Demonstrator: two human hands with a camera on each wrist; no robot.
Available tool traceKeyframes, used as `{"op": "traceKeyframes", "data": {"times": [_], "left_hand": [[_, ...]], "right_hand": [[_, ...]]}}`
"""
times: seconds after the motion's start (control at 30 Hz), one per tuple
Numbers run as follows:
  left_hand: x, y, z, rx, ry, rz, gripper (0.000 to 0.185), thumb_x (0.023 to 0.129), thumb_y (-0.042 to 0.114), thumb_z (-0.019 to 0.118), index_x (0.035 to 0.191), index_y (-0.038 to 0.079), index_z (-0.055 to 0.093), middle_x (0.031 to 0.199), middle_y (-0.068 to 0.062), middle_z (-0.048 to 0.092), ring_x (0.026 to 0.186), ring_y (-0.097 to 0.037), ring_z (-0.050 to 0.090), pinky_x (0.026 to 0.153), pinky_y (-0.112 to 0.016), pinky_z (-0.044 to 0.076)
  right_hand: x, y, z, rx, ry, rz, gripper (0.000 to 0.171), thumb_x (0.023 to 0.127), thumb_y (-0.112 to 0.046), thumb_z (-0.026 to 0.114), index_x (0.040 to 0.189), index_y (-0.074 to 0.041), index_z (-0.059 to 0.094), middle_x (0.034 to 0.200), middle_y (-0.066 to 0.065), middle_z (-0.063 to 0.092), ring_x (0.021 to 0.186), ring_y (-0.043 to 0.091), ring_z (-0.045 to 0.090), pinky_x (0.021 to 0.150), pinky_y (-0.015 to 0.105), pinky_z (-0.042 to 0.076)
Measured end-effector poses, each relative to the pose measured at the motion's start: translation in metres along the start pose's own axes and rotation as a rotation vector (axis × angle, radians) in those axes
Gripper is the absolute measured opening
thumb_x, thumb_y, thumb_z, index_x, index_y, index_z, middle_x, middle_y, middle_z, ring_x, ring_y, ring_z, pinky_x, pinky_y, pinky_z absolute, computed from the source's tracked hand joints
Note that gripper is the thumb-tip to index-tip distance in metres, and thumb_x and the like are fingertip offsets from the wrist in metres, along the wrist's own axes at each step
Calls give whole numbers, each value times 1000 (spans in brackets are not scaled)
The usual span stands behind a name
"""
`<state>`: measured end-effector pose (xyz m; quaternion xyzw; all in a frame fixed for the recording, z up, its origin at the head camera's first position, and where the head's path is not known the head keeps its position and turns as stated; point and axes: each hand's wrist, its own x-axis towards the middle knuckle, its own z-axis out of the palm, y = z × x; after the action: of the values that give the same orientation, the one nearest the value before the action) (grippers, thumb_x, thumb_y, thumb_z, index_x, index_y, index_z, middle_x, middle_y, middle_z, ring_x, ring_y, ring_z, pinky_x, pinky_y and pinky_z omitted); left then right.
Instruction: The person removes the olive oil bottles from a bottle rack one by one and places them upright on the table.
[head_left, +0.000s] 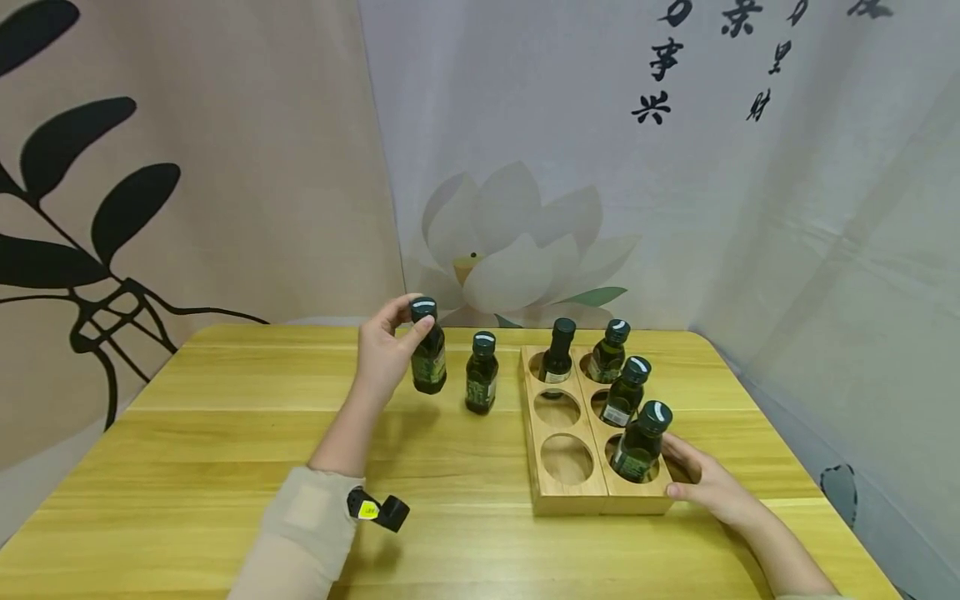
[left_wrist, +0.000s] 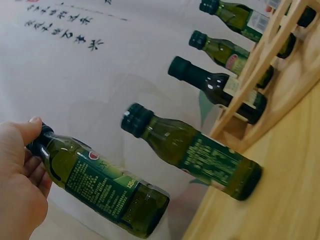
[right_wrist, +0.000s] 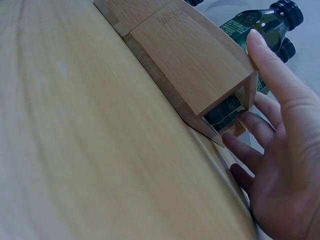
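Left hand (head_left: 380,346) pinches a bottle (head_left: 429,367) by cap and neck, apparently raised over the tabletop (head_left: 225,467) toward its far edge; this leaves the base free. Right hand (head_left: 712,487), fingers loosely spread, touches the wooden rack (head_left: 566,506) at its near right corner, presumably to steady it.

A dark-capped green glass bottle (head_left: 429,364) hangs nearly upright above the tabletop (head_left: 225,458); a pale wooden rack (head_left: 591,427) stands farther right, four of six holes filled.
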<state>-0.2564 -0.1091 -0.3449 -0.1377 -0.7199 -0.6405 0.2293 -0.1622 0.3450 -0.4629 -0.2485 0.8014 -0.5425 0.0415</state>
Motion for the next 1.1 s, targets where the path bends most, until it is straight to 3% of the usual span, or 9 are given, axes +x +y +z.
{"op": "traceKeyframes", "data": {"times": [0.37, 0.5, 0.83, 1.1], "left_hand": [[-8, -27, 6, 38, 24, -74, 33, 85, 9, 73, 116, 0, 65, 105, -16, 65, 95, -20, 57, 77, -20, 50], [-12, -34, 8, 47, 20, -103, 36, 85, 11, 74, 117, 0, 65, 105, -19, 65, 97, -25, 58, 76, -19, 47], [-19, -55, 12, 30, 12, -132, 36, 84, 10, 75, 117, 0, 66, 107, -19, 65, 99, -27, 58, 89, -44, 46], [-20, -57, 13, 34, 17, -136, 38, 83, 9, 76, 118, 0, 65, 109, -18, 64, 100, -28, 57, 92, -49, 44]], "right_hand": [[0, 3, 0, 4, -5, -5, 80, 91, -17, 68, 137, 25, 19, 130, 50, 30, 118, -9, 39, 96, 11, 29], [0, 4, 0, 3, -3, -3, 79, 91, -18, 68, 137, 24, 19, 130, 50, 31, 118, -9, 40, 96, 11, 30], [1, 3, -1, 15, -15, 9, 80, 92, -20, 67, 139, 24, 19, 132, 49, 30, 119, -9, 39, 96, 11, 29], [1, 1, -1, 12, -13, 5, 80, 92, -21, 67, 139, 23, 20, 131, 48, 32, 118, -8, 40, 96, 11, 29]]}}
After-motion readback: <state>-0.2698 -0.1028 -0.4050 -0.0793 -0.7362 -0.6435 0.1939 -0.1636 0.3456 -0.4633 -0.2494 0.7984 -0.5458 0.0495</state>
